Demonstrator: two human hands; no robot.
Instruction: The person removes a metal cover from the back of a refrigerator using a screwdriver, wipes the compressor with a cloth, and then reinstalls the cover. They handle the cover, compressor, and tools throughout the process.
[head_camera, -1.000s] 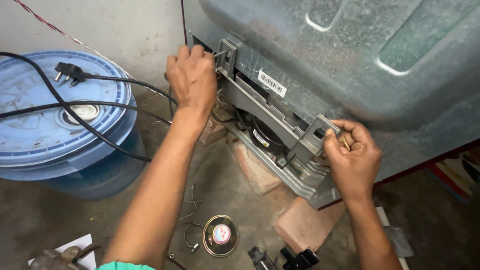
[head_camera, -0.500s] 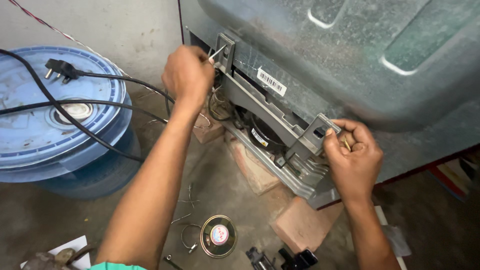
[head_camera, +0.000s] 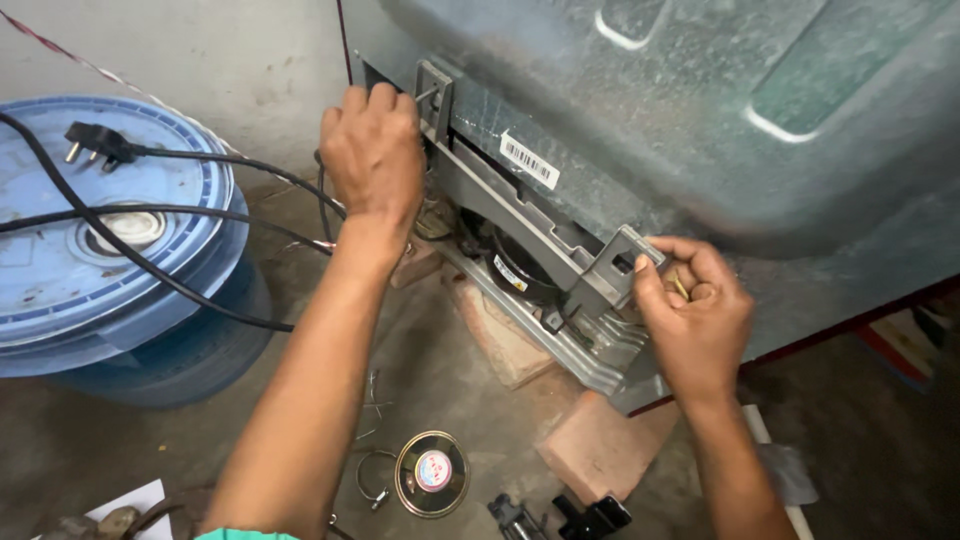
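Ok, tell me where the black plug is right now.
In the head view the black plug lies at far left on the lid of the blue drum, its cable running right toward the left hand at the grey bracket.

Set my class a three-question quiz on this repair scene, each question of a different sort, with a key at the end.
1. True or false: the black plug lies on the lid of the blue drum.
2. Which hand is at the upper end of the grey metal bracket? A) left hand B) right hand
3. Fill in: the round tin lies on the ____, between the person's forearms.

Key
1. True
2. A; the right hand pinches the bracket's lower end.
3. floor
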